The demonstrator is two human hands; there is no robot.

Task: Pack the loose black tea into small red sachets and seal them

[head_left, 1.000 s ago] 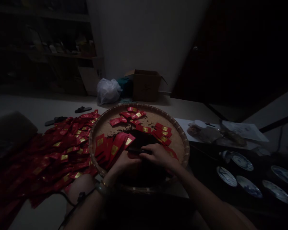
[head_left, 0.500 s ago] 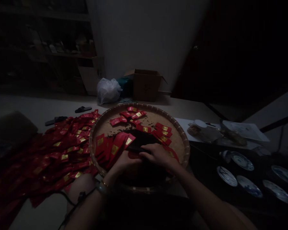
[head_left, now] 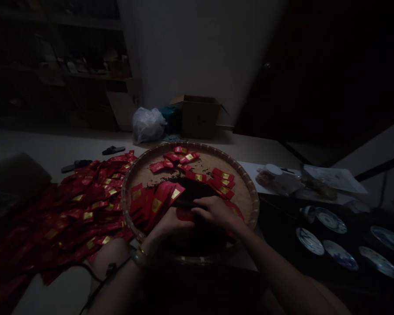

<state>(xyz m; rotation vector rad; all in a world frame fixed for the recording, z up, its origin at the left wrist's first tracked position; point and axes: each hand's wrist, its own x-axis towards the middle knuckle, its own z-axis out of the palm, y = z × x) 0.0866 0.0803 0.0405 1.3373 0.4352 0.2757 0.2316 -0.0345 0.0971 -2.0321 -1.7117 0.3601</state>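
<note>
A round woven tray (head_left: pixel 131 175) holds a dark heap of loose tea (head_left: pixel 193 190) and several red packets with gold labels (head_left: pixel 159 199). Both my hands work at the tray's near side, fingers curled together. My left hand (head_left: pixel 172 223) and my right hand (head_left: pixel 216 212) pinch one red packet (head_left: pixel 184 214) between them at the edge of the tea heap. The light is very dim, so the fingertips are hard to make out.
A large spread of red packets (head_left: pixel 79 210) covers the floor at left. Blue-and-white dishes (head_left: pixel 331 221) lie at right, beside papers and a bag (head_left: pixel 282 179). A cardboard box (head_left: pixel 198 116) and a white plastic bag (head_left: pixel 147 124) stand by the far wall. Sandals (head_left: pixel 113 150) lie on the floor.
The red packet between my hands has come more into view. My hands have barely shifted.
</note>
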